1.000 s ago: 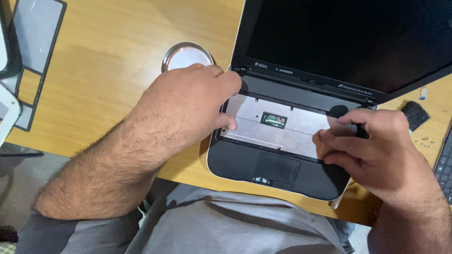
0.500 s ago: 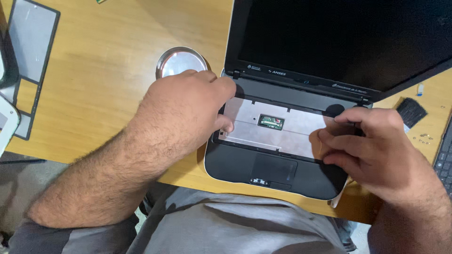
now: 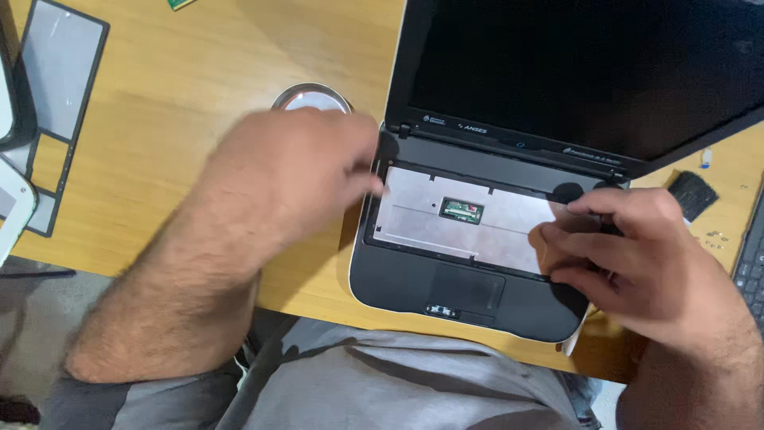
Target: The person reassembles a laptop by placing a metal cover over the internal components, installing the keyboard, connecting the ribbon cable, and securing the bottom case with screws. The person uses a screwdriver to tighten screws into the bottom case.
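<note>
your left hand is blurred and sits at the left edge of the small black laptop, fingers curled against the frame of the opened keyboard bay. the keyboard is out; a bare silver metal plate shows there, with a small green connector near its middle. your right hand rests on the right end of that plate, fingertips bent onto it; whether it grips anything cannot be told. the screen is dark and stands open. a round metal tin lies on the wooden table just behind your left hand. a grey-framed panel lies at far left.
</note>
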